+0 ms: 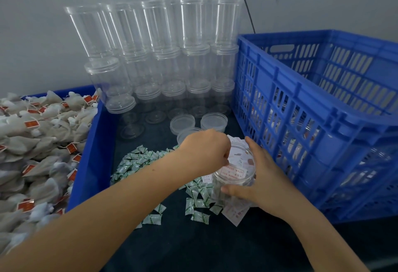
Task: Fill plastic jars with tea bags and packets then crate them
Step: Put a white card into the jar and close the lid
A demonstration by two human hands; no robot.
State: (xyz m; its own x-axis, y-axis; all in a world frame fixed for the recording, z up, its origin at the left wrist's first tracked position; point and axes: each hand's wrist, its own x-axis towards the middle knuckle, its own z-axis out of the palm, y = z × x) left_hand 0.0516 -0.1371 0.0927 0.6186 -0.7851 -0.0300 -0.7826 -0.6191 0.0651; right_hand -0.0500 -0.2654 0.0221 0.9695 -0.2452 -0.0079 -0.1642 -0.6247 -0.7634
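My right hand point(256, 177) grips a clear plastic jar point(237, 177) standing upright on the dark table, thumb in front and fingers round the far side. My left hand point(206, 149) hovers over the jar's open mouth with its fingers curled downward; whether they pinch anything is hidden. White paper slips with red print point(234, 170) show through the jar. Small green-and-white packets point(137, 162) lie scattered on the table to the left and in front of the jar. Tea bags with red tags point(36, 142) fill a blue bin at the left. A blue crate point(312, 121) stands at the right.
Several empty clear jars point(157, 56) are stacked in rows against the back wall. Three clear lids point(214, 121) lie just behind my hands. White sachets point(234, 213) lie by the jar's base. Filled jars show through the crate's slots. A black cable runs down the wall.
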